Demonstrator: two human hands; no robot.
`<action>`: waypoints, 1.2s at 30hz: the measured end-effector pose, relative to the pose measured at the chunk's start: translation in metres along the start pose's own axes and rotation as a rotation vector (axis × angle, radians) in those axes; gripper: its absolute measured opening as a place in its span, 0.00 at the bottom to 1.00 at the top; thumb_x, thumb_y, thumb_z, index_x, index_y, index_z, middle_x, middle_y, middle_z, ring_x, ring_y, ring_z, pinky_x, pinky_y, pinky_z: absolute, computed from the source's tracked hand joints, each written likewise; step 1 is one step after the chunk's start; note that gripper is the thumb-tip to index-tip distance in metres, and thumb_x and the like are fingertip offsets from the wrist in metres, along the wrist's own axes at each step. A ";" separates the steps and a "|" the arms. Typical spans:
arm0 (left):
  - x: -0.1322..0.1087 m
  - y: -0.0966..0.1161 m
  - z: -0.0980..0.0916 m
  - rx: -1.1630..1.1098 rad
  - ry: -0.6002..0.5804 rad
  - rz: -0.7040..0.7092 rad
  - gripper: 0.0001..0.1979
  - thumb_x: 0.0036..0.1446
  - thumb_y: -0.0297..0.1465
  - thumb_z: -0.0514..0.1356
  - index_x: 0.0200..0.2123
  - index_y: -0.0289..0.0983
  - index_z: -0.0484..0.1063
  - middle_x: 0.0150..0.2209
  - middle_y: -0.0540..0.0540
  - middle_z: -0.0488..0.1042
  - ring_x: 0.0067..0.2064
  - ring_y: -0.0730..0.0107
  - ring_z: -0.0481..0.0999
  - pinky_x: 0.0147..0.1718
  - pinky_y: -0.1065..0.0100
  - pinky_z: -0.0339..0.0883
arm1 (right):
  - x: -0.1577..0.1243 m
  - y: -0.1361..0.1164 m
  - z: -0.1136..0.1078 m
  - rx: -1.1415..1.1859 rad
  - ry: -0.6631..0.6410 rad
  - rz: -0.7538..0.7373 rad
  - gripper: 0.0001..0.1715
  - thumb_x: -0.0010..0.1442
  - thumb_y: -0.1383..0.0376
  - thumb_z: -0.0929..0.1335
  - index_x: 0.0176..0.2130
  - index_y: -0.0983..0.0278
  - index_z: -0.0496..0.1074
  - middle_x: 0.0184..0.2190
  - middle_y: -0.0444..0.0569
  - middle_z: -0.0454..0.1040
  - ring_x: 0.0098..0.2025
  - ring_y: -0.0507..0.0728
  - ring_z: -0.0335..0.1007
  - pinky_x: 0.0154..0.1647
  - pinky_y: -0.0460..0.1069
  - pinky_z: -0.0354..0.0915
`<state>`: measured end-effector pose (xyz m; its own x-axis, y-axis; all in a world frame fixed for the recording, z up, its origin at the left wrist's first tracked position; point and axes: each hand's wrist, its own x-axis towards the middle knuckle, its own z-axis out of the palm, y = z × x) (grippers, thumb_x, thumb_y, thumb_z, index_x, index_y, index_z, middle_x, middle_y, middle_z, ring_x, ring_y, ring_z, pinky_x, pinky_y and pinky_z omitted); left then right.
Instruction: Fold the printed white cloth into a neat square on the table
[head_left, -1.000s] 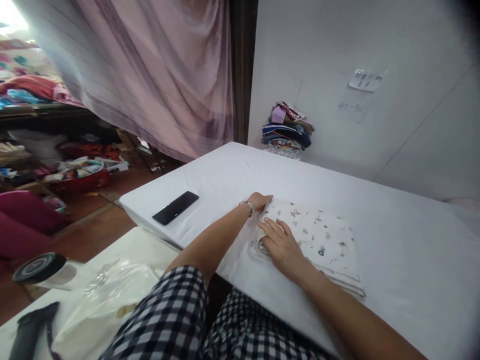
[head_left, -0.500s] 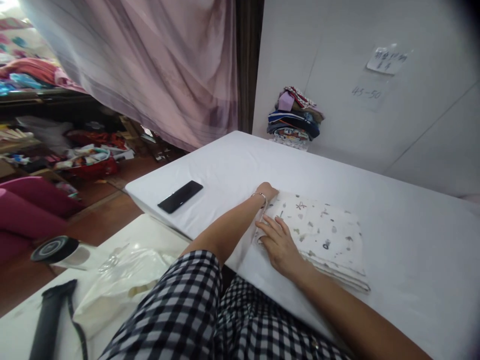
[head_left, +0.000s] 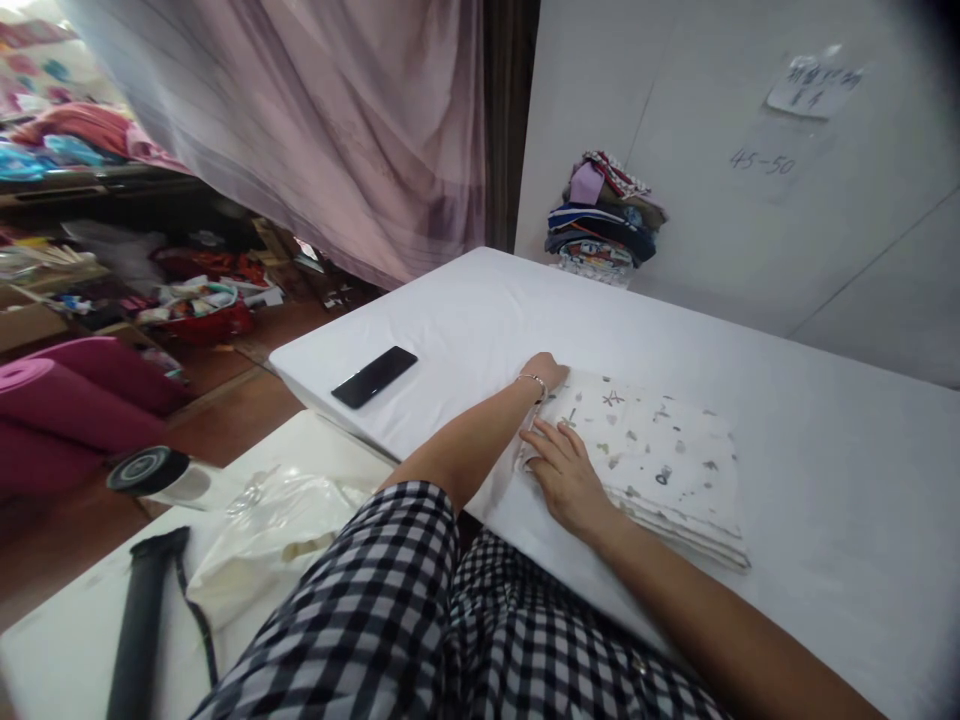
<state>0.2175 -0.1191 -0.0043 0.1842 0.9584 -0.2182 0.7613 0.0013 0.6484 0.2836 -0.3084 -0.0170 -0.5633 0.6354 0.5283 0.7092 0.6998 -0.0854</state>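
A white cloth (head_left: 667,455) with small grey and brown prints lies folded in layers on the white-covered table (head_left: 825,480). At its far left corner is my left hand (head_left: 546,371), wearing a bracelet, its fingertips hidden by the hand and the cloth. My right hand (head_left: 568,475) rests on the cloth's near left edge, palm down, with the fingers apart.
A black phone (head_left: 374,377) lies on the table's left part. Nearer me, a lower white surface (head_left: 67,620) bears a plastic bag (head_left: 262,540), a clear jar (head_left: 180,484) and a black object (head_left: 141,620). Folded fabrics (head_left: 604,225) are stacked by the wall.
The view has shifted slightly, so the table and phone appear a little higher and farther right. Both hands keep nearly the same places on the cloth.
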 end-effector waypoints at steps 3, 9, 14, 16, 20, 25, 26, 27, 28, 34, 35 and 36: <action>-0.004 0.002 -0.001 -0.004 -0.001 -0.003 0.18 0.51 0.40 0.57 0.39 0.31 0.72 0.41 0.34 0.74 0.43 0.57 0.73 0.40 0.65 0.63 | 0.000 0.000 0.001 0.008 -0.004 -0.013 0.15 0.60 0.76 0.58 0.33 0.65 0.70 0.56 0.51 0.64 0.63 0.59 0.46 0.60 0.62 0.48; -0.008 0.005 -0.010 -0.073 -0.037 0.011 0.19 0.53 0.42 0.57 0.35 0.30 0.73 0.38 0.35 0.75 0.42 0.57 0.73 0.39 0.65 0.64 | -0.003 0.003 0.003 0.036 0.017 0.051 0.12 0.60 0.73 0.60 0.33 0.65 0.71 0.54 0.52 0.66 0.62 0.60 0.49 0.58 0.62 0.52; -0.029 -0.014 -0.024 -0.218 -0.104 0.054 0.17 0.57 0.40 0.53 0.39 0.32 0.71 0.36 0.41 0.76 0.34 0.70 0.74 0.29 0.73 0.66 | -0.004 0.003 0.004 0.066 0.040 0.086 0.10 0.61 0.71 0.60 0.37 0.65 0.70 0.54 0.53 0.66 0.62 0.61 0.50 0.56 0.61 0.55; -0.047 -0.027 -0.030 -0.270 -0.138 0.081 0.16 0.55 0.40 0.56 0.39 0.34 0.71 0.36 0.43 0.76 0.30 0.73 0.73 0.26 0.74 0.65 | -0.003 0.002 0.004 0.070 0.056 0.087 0.11 0.61 0.71 0.60 0.38 0.65 0.70 0.54 0.54 0.66 0.62 0.61 0.49 0.56 0.61 0.56; -0.085 -0.052 -0.034 -0.306 -0.235 0.145 0.18 0.47 0.45 0.60 0.31 0.34 0.71 0.26 0.46 0.74 0.23 0.75 0.69 0.20 0.74 0.60 | -0.002 0.002 0.004 0.070 0.064 0.086 0.12 0.61 0.71 0.59 0.37 0.65 0.71 0.55 0.56 0.64 0.62 0.61 0.48 0.57 0.60 0.57; -0.095 -0.061 -0.020 -0.186 -0.193 0.126 0.15 0.46 0.43 0.60 0.26 0.36 0.71 0.18 0.51 0.69 0.20 0.74 0.67 0.19 0.73 0.58 | -0.002 0.001 0.002 0.013 0.065 0.051 0.14 0.61 0.72 0.59 0.34 0.65 0.72 0.56 0.55 0.63 0.63 0.61 0.47 0.58 0.61 0.54; -0.093 -0.061 -0.017 -0.136 -0.165 0.144 0.13 0.46 0.42 0.60 0.25 0.36 0.71 0.18 0.51 0.69 0.21 0.74 0.67 0.20 0.73 0.58 | -0.002 0.000 0.002 0.002 0.067 0.052 0.14 0.61 0.72 0.59 0.33 0.65 0.72 0.57 0.55 0.62 0.63 0.61 0.46 0.59 0.61 0.53; -0.090 -0.060 -0.015 -0.088 -0.139 0.163 0.12 0.46 0.40 0.61 0.24 0.37 0.70 0.18 0.51 0.69 0.22 0.73 0.67 0.21 0.72 0.57 | -0.001 -0.001 0.003 -0.003 0.066 0.053 0.14 0.61 0.72 0.59 0.33 0.65 0.73 0.57 0.55 0.62 0.63 0.61 0.46 0.59 0.61 0.52; -0.088 -0.059 -0.014 -0.051 -0.116 0.177 0.11 0.45 0.39 0.61 0.23 0.37 0.70 0.19 0.51 0.70 0.23 0.72 0.68 0.21 0.72 0.57 | -0.001 -0.002 0.003 -0.002 0.060 0.054 0.14 0.61 0.72 0.59 0.33 0.65 0.73 0.57 0.54 0.62 0.63 0.61 0.45 0.59 0.61 0.52; -0.088 -0.058 -0.018 -0.061 -0.109 0.203 0.15 0.44 0.45 0.61 0.22 0.37 0.69 0.19 0.51 0.69 0.24 0.72 0.67 0.23 0.72 0.58 | -0.007 -0.006 -0.013 0.168 -0.035 0.059 0.13 0.60 0.69 0.61 0.40 0.63 0.73 0.58 0.54 0.62 0.63 0.61 0.46 0.56 0.61 0.57; -0.091 -0.060 -0.020 -0.101 -0.128 0.204 0.16 0.46 0.45 0.60 0.22 0.37 0.69 0.19 0.51 0.69 0.22 0.73 0.67 0.22 0.72 0.59 | -0.011 -0.004 -0.020 0.199 -0.022 0.071 0.13 0.60 0.69 0.61 0.42 0.63 0.73 0.57 0.54 0.62 0.63 0.61 0.48 0.56 0.61 0.57; -0.094 -0.061 -0.022 -0.151 -0.141 0.201 0.17 0.47 0.46 0.59 0.24 0.37 0.69 0.20 0.51 0.70 0.22 0.74 0.67 0.22 0.72 0.59 | -0.016 -0.001 -0.028 0.214 0.007 0.090 0.14 0.60 0.68 0.61 0.43 0.62 0.72 0.57 0.54 0.63 0.62 0.61 0.49 0.56 0.62 0.57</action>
<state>0.1394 -0.2030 -0.0072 0.4148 0.8944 -0.1670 0.6016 -0.1319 0.7878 0.3039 -0.3283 -0.0023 -0.4983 0.6964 0.5164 0.6499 0.6943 -0.3092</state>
